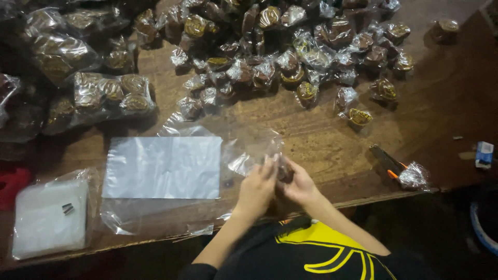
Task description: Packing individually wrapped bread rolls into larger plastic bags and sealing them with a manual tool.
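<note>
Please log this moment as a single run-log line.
left hand: holds clear bag | right hand: holds dark wrapped sweet at bag | sweet pile: beyond hands

**Wrapped sweets heaped along a wooden table**

A heap of wrapped brown sweets [290, 49] spreads over the wooden table [332, 140]. Filled bags [111, 93] lie at the left. Flat clear sheets [163, 167] rest beside a stack of white bags [49, 218]. An orange-handled tool [388, 161] lies at the right.

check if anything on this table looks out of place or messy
One wrapped sweet sits alone at the far right corner, apart from the big loose heap. Another wrapped piece lies by the near edge beside an orange-handled tool. Nothing looks spilled or damaged.
</note>
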